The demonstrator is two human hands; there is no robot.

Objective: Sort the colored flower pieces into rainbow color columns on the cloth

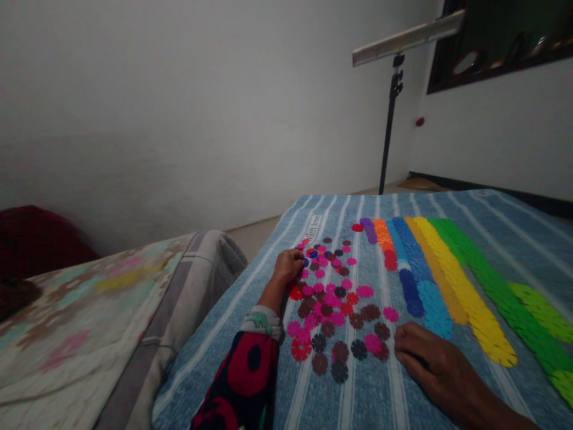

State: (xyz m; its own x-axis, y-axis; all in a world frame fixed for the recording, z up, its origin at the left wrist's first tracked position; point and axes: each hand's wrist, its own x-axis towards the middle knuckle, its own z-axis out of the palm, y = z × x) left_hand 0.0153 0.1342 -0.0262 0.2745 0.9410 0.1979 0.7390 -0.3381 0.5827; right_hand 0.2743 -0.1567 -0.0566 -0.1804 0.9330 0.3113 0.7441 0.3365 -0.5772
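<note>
My left hand reaches to the far left of a loose pile of notched plastic discs, its fingers pinched at a dark blue disc. Around it lie pink discs, brown discs, red discs and black discs. On the cloth to the right of the pile my right hand rests with its fingers curled in; their inner side is hidden. A pink disc lies just beyond its fingertips.
Sorted discs form overlapping rows by colour: orange, blue, yellow and green. They lie on a striped blue cloth. A patterned bedcover is at left; a black stand rises behind.
</note>
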